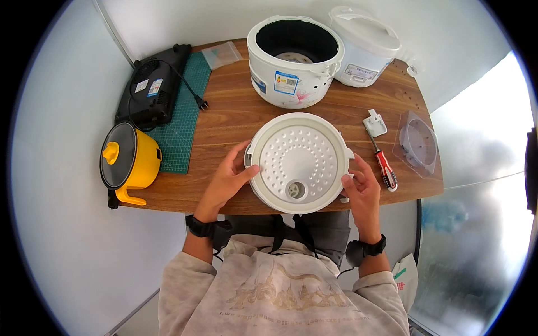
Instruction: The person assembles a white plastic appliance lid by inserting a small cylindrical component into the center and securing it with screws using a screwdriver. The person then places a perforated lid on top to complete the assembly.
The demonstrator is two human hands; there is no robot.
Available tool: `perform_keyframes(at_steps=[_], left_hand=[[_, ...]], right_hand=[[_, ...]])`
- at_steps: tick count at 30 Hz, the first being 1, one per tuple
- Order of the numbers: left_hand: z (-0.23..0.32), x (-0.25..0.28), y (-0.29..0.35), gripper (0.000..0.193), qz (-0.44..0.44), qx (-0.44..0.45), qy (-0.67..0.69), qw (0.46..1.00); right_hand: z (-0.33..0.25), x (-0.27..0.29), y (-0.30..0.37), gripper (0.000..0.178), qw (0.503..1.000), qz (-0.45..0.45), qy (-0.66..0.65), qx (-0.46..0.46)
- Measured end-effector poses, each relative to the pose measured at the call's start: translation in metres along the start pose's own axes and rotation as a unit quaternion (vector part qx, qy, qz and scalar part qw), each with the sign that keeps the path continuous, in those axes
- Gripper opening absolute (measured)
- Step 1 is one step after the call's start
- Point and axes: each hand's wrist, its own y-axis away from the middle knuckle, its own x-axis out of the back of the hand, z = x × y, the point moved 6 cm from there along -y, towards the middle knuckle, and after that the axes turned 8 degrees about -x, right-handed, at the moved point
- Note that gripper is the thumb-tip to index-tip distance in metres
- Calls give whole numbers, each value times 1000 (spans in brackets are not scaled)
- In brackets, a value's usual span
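Observation:
A round white rice cooker lid point(280, 162) lies at the table's near edge, its dimpled metal inner plate facing up. Near its lower rim is a round hole. My left hand point(228, 176) grips the lid's left rim, thumb on top and fingers at the side. On the opposite rim my right hand point(361, 187) holds it the same way, by a small white tab. Behind the lid stands the lidless white rice cooker body point(296, 84), dark inside, with a flower print and a blue label. A red and black screwdriver point(385, 169) rests to the right, its tip at a small white plastic part point(375, 124).
A second white cooker point(364, 50) stands at the back right. Near the right edge lies a clear plastic cover point(417, 143). On the left are a green cutting mat point(178, 148), a black appliance with a cord point(151, 87), and a yellow pot point(147, 159). A plastic bag point(222, 55) lies behind.

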Motion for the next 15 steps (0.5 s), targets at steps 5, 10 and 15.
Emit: perform_keyframes(at_steps=[5, 10, 15], left_hand=[[-4, 0, -1, 69, 1, -22, -6, 1000], [-6, 1, -1, 66, 3, -18, -15, 1000], [-9, 3, -2, 62, 20, -17, -45, 999]], right_hand=[[0, -1, -1, 56, 997, 34, 70, 23], [-16, -4, 2, 52, 967, 96, 218, 87], [-24, -5, 2, 52, 918, 126, 356, 119]])
